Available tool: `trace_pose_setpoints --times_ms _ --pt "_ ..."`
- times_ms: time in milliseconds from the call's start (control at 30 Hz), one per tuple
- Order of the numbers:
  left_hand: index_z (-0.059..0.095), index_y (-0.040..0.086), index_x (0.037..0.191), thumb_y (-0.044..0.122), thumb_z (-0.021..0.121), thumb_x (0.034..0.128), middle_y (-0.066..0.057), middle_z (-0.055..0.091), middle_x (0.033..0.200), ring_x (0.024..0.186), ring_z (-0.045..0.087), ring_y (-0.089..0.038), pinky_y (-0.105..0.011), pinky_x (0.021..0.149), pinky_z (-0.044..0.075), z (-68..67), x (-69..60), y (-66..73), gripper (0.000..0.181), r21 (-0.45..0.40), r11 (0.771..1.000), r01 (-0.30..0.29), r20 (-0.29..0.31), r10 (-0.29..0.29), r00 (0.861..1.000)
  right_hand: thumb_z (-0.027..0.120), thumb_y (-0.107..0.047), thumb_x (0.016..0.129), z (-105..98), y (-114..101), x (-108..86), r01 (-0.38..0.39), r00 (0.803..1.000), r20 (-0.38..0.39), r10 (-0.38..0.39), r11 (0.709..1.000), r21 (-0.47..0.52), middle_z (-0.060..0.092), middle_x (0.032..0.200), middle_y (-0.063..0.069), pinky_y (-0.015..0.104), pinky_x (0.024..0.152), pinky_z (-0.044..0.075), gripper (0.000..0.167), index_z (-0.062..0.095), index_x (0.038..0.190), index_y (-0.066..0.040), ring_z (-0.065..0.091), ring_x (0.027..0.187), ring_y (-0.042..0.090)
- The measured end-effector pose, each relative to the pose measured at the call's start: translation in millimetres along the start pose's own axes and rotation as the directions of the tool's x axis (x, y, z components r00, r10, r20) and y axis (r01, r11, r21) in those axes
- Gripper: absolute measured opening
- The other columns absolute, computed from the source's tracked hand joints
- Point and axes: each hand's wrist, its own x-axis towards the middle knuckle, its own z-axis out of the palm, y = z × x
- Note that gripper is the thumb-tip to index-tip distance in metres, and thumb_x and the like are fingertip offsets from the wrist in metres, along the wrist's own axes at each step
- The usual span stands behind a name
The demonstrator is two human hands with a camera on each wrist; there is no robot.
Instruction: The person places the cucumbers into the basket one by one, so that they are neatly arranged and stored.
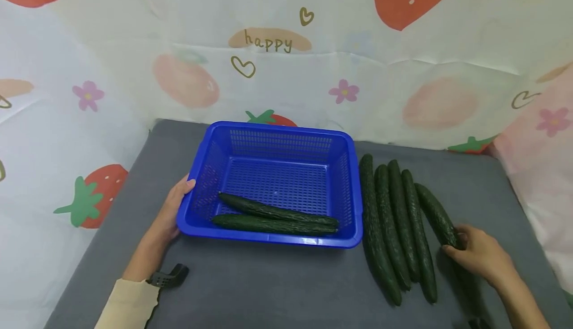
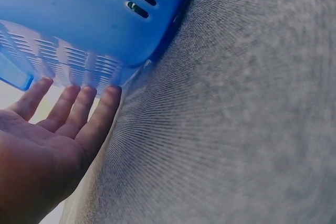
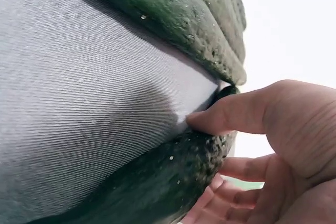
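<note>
My left hand (image 1: 172, 207) is at the left side of a blue plastic basket (image 1: 268, 240), one digit at its rim. In the left wrist view, its fingers (image 2: 94, 124) are fairly straight, tips against the slotted outer wall. Two dark green cucumbers (image 1: 277, 223) lie side by side in the basket's near part. On the right, my right hand (image 1: 483, 254) holds a cucumber (image 1: 436, 209) around its middle. The right wrist view shows the thumb on one side of this cucumber (image 3: 157, 177) and the fingers on the other. Its near end is partly hidden by the hand.
Several more cucumbers (image 1: 396, 219) lie in a row between the basket and my right hand. Grey cloth covers the table (image 1: 277, 289). A printed curtain (image 1: 286, 80) hangs along the back and sides. A black strap (image 1: 167, 277) sits at my left wrist.
</note>
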Motion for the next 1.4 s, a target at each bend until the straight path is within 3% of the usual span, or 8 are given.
trace_pose_setpoints --times_ms 133,367,500,867,1100,1400 --pt "0.048 0.025 0.145 0.028 0.036 0.113 0.008 0.073 0.119 0.104 0.071 -0.007 -0.025 0.087 0.061 -1.5 0.9 1.9 0.035 -0.012 1.0 -0.013 0.005 0.013 1.0 0.067 -0.051 0.1 0.3 -1.7 -4.1 0.007 1.0 -0.026 -0.007 1.0 0.01 0.057 0.131 0.046 0.062 0.078 0.053 0.09 0.038 0.147 0.019 0.061 0.113 0.06" --pt "0.025 0.0 0.163 0.029 0.036 0.1131 0.01 0.072 0.12 0.106 0.071 -0.007 -0.025 0.088 0.06 -0.7 2.2 0.0 0.059 0.016 1.0 0.013 -0.007 -0.013 1.0 0.057 -0.055 0.106 -2.3 -5.9 -8.7 0.023 0.996 -0.087 -0.022 1.0 0.016 0.061 0.131 0.044 0.061 0.077 0.055 0.082 0.045 0.143 0.018 0.064 0.115 0.058" --pt "0.022 -0.003 0.164 0.03 0.036 0.113 0.011 0.073 0.12 0.106 0.071 -0.007 -0.025 0.088 0.06 0.2 3.0 -0.5 0.062 0.025 0.999 0.028 -0.001 -0.028 1.0 0.06 -0.053 0.105 3.7 -4.6 -9.7 0.017 0.995 -0.099 -0.013 0.999 0.037 0.061 0.131 0.044 0.06 0.078 0.055 0.081 0.047 0.142 0.018 0.064 0.114 0.057" --pt "0.032 0.007 0.16 0.028 0.035 0.1134 0.008 0.072 0.122 0.107 0.071 -0.008 -0.026 0.088 0.061 -0.3 2.4 -2.0 0.051 0.008 1.0 0.007 0.012 -0.007 1.0 0.05 -0.061 0.107 5.3 -0.4 -7.4 0.033 0.999 -0.029 -0.031 0.996 0.081 0.049 0.146 0.046 0.06 0.085 0.056 0.092 0.037 0.152 0.018 0.059 0.124 0.06" --pt "0.021 -0.002 0.164 0.03 0.034 0.1136 0.008 0.07 0.125 0.111 0.07 -0.008 -0.026 0.09 0.06 -2.9 1.5 -0.4 0.061 0.04 0.999 0.012 0.03 -0.014 0.999 0.059 -0.052 0.106 2.8 -5.3 -9.5 0.048 0.996 -0.076 -0.04 0.993 0.108 0.051 0.143 0.045 0.057 0.083 0.058 0.084 0.042 0.149 0.017 0.062 0.122 0.058" --pt "0.026 0.002 0.162 0.03 0.035 0.1137 0.008 0.071 0.123 0.108 0.07 -0.008 -0.026 0.088 0.061 -0.8 0.6 -0.9 0.057 0.032 0.999 0.013 0.016 -0.013 1.0 0.062 -0.05 0.105 0.0 -4.8 -13.4 0.066 0.987 -0.154 -0.049 0.992 0.109 0.055 0.14 0.044 0.056 0.077 0.059 0.08 0.047 0.146 0.017 0.066 0.115 0.057"
